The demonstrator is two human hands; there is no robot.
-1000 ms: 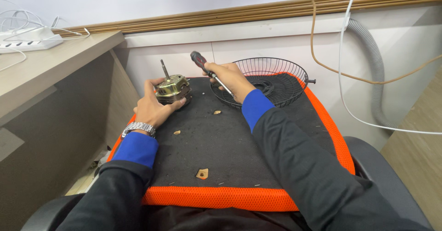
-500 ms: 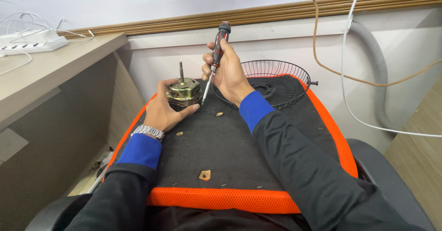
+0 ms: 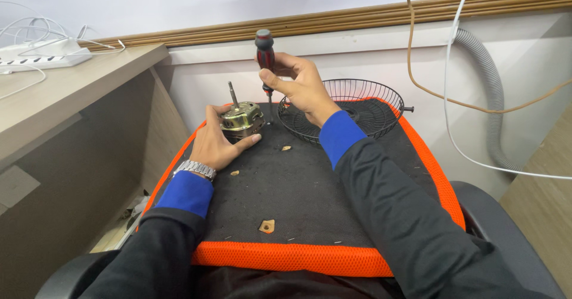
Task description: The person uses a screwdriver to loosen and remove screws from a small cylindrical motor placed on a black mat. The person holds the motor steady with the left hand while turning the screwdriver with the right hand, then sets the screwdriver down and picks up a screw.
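Head view looks down on a black seat cushion [image 3: 310, 197] with an orange mesh border, which carries the work. Left hand [image 3: 217, 144] lies on the cushion with its grip wrapped round a small brass-coloured motor [image 3: 241, 120], whose shaft stands upright. Right hand [image 3: 301, 84] has its grip clamped on a screwdriver [image 3: 265, 57] with a red and black handle, held nearly upright; its thin shank points down just beside the motor's right edge, and whether the tip touches the motor cannot be told. Behind the right wrist a round black wire fan guard [image 3: 363, 111] lies on the cushion, close against the white wall, crowding the space on that side. Small tan scraps [image 3: 267, 225] lie scattered on the cushion nearer the person. A wooden table [image 3: 65, 96] stands to the left, with a white power strip [image 3: 42, 54] and cables on it. A grey corrugated hose [image 3: 488, 96] and loose wires hang down the wall at right.
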